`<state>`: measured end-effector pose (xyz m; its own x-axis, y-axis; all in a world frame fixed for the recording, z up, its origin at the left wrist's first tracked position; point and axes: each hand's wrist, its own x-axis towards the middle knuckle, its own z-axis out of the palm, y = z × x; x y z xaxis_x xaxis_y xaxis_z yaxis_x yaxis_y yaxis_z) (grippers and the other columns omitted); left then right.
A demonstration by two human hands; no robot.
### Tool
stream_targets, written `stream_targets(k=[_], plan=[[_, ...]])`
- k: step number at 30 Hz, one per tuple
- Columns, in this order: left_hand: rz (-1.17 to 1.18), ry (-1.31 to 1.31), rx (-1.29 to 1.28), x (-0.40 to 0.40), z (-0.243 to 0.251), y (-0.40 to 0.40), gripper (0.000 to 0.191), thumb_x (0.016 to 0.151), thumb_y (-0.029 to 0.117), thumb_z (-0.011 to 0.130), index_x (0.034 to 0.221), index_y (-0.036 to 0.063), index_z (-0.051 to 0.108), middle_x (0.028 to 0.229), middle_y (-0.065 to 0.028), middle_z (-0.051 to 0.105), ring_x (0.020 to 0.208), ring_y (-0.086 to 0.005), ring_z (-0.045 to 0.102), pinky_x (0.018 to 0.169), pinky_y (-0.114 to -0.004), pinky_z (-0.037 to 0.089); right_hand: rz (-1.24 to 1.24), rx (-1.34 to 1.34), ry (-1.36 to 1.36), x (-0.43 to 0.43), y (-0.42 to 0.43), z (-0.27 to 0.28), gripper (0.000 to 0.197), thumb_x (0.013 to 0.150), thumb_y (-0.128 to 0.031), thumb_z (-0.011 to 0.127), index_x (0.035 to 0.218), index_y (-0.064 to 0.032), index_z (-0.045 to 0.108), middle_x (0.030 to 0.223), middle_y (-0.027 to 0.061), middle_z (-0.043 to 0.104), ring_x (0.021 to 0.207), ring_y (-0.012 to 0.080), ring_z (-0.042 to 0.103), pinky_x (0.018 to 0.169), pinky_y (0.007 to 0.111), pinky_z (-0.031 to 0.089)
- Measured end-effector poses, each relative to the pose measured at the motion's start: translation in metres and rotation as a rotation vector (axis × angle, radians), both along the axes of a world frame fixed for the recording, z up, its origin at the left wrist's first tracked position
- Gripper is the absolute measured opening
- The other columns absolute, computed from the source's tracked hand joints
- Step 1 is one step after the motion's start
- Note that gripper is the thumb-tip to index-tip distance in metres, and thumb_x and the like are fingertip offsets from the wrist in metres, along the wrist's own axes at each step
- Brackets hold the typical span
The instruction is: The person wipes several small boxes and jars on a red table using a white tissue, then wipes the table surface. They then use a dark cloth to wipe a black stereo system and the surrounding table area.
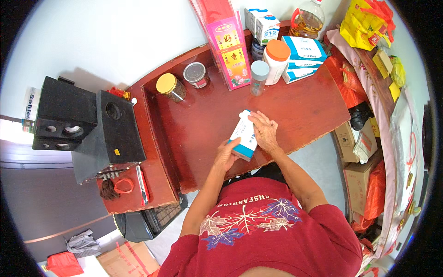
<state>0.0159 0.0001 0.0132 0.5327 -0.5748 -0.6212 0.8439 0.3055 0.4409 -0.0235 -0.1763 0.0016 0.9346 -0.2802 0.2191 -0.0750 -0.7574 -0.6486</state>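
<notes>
A white and blue tissue box [245, 135] is held tilted above the red wooden desk [207, 128], close to the front edge. My left hand [226, 155] grips its lower end, with the thumb on the printed face. On the upper right part of the box lie the fingers of my right hand [264, 130], at the end where a bit of white shows. Whether those fingers grip the box or only rest on it cannot be told. Behind the hands stand a clear jar with a grey lid [259, 78] and a white bottle with an orange lid [276, 62].
Similar blue and white boxes [303, 52] are stacked at the back right, near milk cartons [266, 29] and an oil jug [307, 20]. Incense packets [233, 62] lean at the back. Two lidded jars [171, 88] stand back left. Black speakers [119, 128] and a utility knife [142, 187] are left.
</notes>
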Motion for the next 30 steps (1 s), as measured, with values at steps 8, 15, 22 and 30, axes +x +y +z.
stream_targets(k=[8, 15, 22, 30], plan=[[-0.181, -0.540, 0.344, -0.024, 0.017, -0.013, 0.049, 0.076, 0.010, 0.074, 0.119, 0.0008, 0.051, 0.110, -0.0131, 0.062, 0.095, -0.0263, 0.065, 0.080, -0.037, 0.054, 0.554, -0.054, -0.045, -0.019, 0.024, 0.037, 0.027, 0.085, -0.018, 0.051, 0.108, -0.0142, 0.065, 0.119, 0.0017, 0.062, 0.124, 0.0218, 0.049, 0.101, 0.044, 0.032], [-0.304, -1.150, 0.942, -0.038, 0.049, -0.019, 0.061, 0.064, 0.021, 0.079, 0.118, 0.0049, 0.054, 0.106, -0.0222, 0.064, 0.099, -0.0361, 0.062, 0.083, -0.044, 0.050, 0.227, -0.313, 0.002, 0.014, -0.027, 0.033, 0.030, 0.081, -0.015, 0.054, 0.109, -0.0129, 0.064, 0.116, 0.0068, 0.062, 0.119, 0.0218, 0.052, 0.101, 0.042, 0.033], [-0.226, -1.183, 0.947, -0.044, 0.025, -0.020, 0.064, 0.067, 0.024, 0.078, 0.120, 0.0020, 0.051, 0.109, -0.0249, 0.062, 0.101, -0.0416, 0.061, 0.084, -0.049, 0.048, 0.453, -0.243, -0.143, -0.028, 0.027, 0.033, 0.039, 0.086, -0.015, 0.048, 0.124, -0.0093, 0.057, 0.123, 0.0118, 0.057, 0.124, 0.0247, 0.047, 0.106, 0.043, 0.033], [-0.366, -1.236, 0.978, -0.042, 0.021, -0.016, 0.067, 0.070, 0.026, 0.077, 0.125, 0.0053, 0.045, 0.118, -0.0210, 0.056, 0.107, -0.0396, 0.056, 0.087, -0.048, 0.046, 0.203, -0.226, -0.066, 0.002, -0.028, 0.018, 0.035, 0.089, -0.015, 0.048, 0.121, -0.0088, 0.059, 0.115, 0.0090, 0.063, 0.113, 0.0289, 0.055, 0.097, 0.038, 0.041]])
